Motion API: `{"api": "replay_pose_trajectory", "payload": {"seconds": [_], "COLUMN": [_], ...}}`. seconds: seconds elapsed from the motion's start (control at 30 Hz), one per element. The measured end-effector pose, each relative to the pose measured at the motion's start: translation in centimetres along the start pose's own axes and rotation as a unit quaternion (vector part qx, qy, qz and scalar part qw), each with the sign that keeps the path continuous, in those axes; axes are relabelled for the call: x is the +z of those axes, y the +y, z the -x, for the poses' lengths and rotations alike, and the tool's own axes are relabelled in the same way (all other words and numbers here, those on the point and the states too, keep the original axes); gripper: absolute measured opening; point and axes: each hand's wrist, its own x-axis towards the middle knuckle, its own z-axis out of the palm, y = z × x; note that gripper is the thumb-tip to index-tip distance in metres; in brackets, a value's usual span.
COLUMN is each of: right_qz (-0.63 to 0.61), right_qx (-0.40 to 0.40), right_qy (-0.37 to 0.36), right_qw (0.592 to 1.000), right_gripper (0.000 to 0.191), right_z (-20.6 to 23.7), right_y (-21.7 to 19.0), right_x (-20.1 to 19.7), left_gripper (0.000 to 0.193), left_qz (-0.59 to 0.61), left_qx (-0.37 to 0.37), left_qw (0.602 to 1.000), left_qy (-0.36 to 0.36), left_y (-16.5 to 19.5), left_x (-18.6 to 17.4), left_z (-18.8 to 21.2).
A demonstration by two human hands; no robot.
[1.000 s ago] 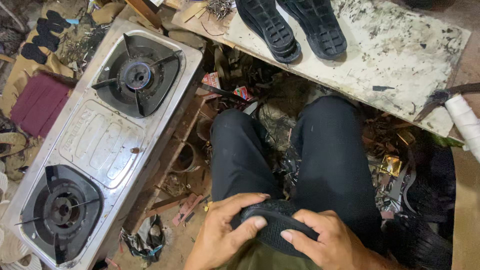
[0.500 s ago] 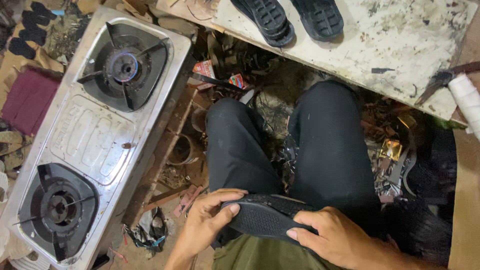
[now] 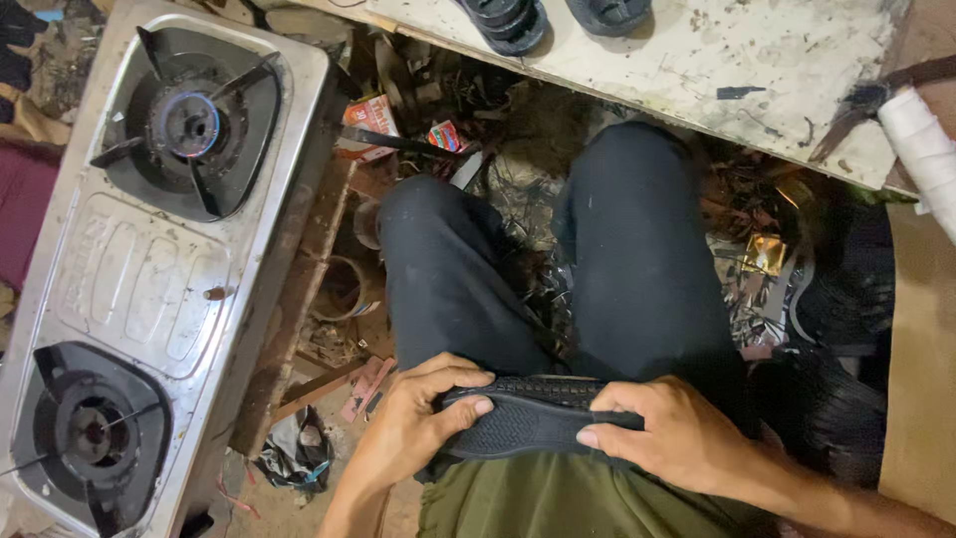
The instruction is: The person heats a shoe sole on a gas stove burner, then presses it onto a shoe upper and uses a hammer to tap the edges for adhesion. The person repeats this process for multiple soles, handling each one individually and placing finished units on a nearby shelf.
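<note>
Steel stove flanks cluttered floor; stained worktable, perhaps stone.

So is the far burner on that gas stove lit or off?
Lit. A ring of blue flame glows around the centre of the far burner on the steel stove; the near burner shows no flame.

Black trousers — olive-green shirt hem — bare forearms.

Two small red printed packets on the cluttered floor beside the stove
</note>
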Motion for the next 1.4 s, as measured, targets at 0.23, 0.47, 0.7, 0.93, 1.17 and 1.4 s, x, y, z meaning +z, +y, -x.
{"api": "replay_pose_trajectory", "payload": {"seconds": [0.23,0.47,0.7,0.93,1.17,1.4], "right_qz": [0.015,0.023,0.025,-0.182,-0.458,-0.428], "right_qx": [-0.013,-0.008,0.027,-0.020,-0.191,-0.150], "right_qy": [0.032,0.040,-0.001,0.076,0.164,0.151], "right_qw": [0.999,0.999,0.999,0.980,0.853,0.878], "right_gripper": [0.030,0.031,0.034,0.053,0.060,0.036], "right_z": [-0.4,-0.8,-1.2,-0.1,-5.7,-9.5], "right_y": [1.1,1.1,0.3,-0.5,-0.4,0.5], "right_x": [0.4,0.2,-0.1,-1.4,-2.5,-2.7], "left_gripper": [0.027,0.035,0.027,0.023,0.037,0.029], "left_qz": [-0.106,-0.221,-0.204,-0.039,-0.095,-0.127], "left_qx": [0.010,-0.009,0.110,0.066,0.252,0.232], "left_qw": [0.994,0.972,0.972,0.993,0.924,0.945], "left_qy": [-0.037,-0.075,-0.042,0.094,0.271,0.191], "left_y": [2.9,4.3,3.3,1.1,0.8,4.0], "left_x": [0.7,1.3,1.7,2.1,6.6,0.8], "left_z": [-1.1,-1.5,-1.2,0.8,-1.2,-4.0]}}
